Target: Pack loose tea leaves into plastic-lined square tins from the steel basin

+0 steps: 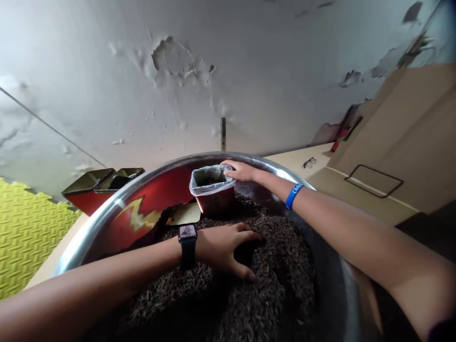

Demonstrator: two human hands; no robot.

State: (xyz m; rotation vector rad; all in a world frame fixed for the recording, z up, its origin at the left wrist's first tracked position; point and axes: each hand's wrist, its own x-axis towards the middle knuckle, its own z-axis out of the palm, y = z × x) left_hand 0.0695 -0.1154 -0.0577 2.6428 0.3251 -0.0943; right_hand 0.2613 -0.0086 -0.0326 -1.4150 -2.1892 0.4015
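A large shiny metal basin (76, 237) holds a heap of dark, dried loose tea leaves (281, 266). Standing in the leaves near the far rim is a red tin (218, 203) with a clear plastic bag lining its mouth. My right hand (241, 171) grips the tin's right rim, fingers over the folded edge of the bag. My left hand (226, 247), with a watch at the wrist, lies palm down on the leaves in front of the tin, thumb and fingers apart. A flat pale-yellow piece (184, 214) rests on the leaves left of the tin.
Beyond the basin's left rim stand two more red tins (89, 199), their tops open. A peeling grey wall (199, 99) rises behind. On the right are a cardboard box (402, 137), a thin rectangular frame (374, 180) and a pale surface; yellow foam matting (32, 237) lies left.
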